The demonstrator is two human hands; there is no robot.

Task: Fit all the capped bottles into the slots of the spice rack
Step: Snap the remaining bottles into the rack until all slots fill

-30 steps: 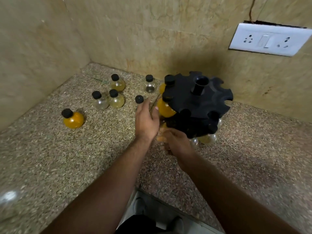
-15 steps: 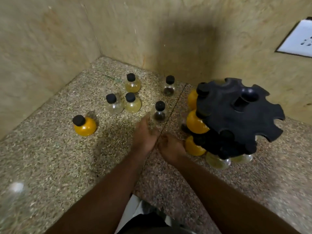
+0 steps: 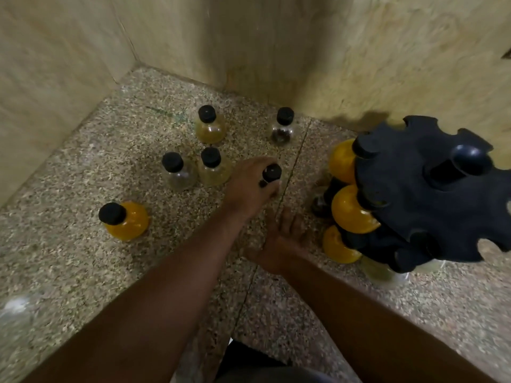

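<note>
**Inspector:** Status of the hands?

**Assessor:** The left hand (image 3: 253,186), centre of the frame, is wrapped round a small bottle (image 3: 271,174) on the counter (image 3: 69,258); only its black cap shows past the fingers. The bottle appears to stand on the stone, not lifted. The right hand (image 3: 279,244), just below, lies on the counter with nothing in it; whether its fingers are curled or flat I cannot tell, the frame being blurred.

**Inspector:** The rack?

**Assessor:** The black rack (image 3: 431,194) stands at the right edge, well apart from the left hand. Three orange bottles (image 3: 351,211) hang on its near side, and paler ones sit low down. Several upper notches look vacant.

**Inspector:** Outstanding items?

**Assessor:** Five loose bottles besides the held one: an orange bottle (image 3: 124,221) at left, a clear bottle (image 3: 177,172) and a pale yellow bottle (image 3: 213,168) centre left, another yellow bottle (image 3: 208,125) and a dark-filled bottle (image 3: 283,127) toward the top.

**Inspector:** Risks?

**Assessor:** In my judgement, three. The hold is on the neck and cap; a loose cap could let the body drop. The yellow bottle stands just beside the wrist and could be knocked over on lift. The rack is unsteadied by either hand, and loaded on one side, so pushing a neck into a notch may tip or spin it.
</note>
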